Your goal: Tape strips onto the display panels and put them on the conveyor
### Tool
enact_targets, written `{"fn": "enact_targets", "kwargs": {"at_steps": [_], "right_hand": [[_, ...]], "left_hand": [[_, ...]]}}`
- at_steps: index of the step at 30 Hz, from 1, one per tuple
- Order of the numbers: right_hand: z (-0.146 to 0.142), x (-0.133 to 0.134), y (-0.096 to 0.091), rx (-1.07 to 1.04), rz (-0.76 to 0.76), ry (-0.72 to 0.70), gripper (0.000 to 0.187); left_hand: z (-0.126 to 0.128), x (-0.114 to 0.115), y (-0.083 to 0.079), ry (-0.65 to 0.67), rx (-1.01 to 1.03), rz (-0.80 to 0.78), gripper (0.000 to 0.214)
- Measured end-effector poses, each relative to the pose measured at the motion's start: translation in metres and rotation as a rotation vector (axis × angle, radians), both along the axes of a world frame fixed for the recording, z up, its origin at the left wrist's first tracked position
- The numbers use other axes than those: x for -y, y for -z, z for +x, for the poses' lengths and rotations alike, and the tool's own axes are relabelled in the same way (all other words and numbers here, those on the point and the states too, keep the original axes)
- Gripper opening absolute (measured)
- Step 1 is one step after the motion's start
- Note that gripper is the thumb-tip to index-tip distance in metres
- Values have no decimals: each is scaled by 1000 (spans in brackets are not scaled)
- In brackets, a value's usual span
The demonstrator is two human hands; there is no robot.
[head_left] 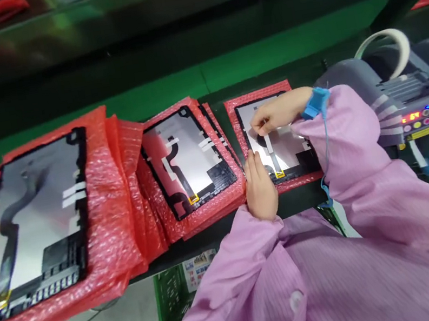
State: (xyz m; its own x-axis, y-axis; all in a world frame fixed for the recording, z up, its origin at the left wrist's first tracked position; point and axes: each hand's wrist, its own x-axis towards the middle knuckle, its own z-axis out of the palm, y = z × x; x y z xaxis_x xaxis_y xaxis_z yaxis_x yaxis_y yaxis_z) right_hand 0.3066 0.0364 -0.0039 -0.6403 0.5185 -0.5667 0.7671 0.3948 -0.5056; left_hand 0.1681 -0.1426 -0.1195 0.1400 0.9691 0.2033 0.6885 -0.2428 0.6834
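Note:
A display panel (289,150) with a silvery back and black frame lies on red bubble wrap (256,93) in front of me. My left hand (260,186) rests along the panel's left edge, fingers stretched out together and flat. Over the panel's upper left part, my right hand (278,111) is closed in a pinch, and its fingertips hide what is between them. Just below those fingertips, a white tape strip (269,143) lies on a dark flex cable (275,163), which runs down to a yellow-outlined patch (280,174). A blue wrist strap (315,102) circles my right wrist.
To the left stand a stack of similar panels (197,158) and a larger, nearer stack (53,204), interleaved with red bubble wrap. A grey machine (404,90) with a lit display is at right. Below the bench edge sits a green crate (167,300).

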Motion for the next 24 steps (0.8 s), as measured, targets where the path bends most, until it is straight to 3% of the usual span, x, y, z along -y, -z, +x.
{"fn": "enact_targets", "kwargs": {"at_steps": [6, 11, 14, 21, 24], "right_hand": [[8, -17, 26, -118, -111, -112, 21], [10, -21, 42, -238, -32, 10, 18], [10, -20, 47, -297, 18, -2, 15], [15, -26, 66, -285, 36, 78, 13], [17, -24, 78, -343, 67, 228, 18]], "left_hand": [[7, -4, -13, -37, 14, -17, 54], [11, -9, -16, -50, -25, -3, 51], [11, -9, -16, -46, -63, 15, 47], [10, -10, -16, -12, -152, -6, 43], [11, -10, -15, -5, -186, -5, 43]]}}
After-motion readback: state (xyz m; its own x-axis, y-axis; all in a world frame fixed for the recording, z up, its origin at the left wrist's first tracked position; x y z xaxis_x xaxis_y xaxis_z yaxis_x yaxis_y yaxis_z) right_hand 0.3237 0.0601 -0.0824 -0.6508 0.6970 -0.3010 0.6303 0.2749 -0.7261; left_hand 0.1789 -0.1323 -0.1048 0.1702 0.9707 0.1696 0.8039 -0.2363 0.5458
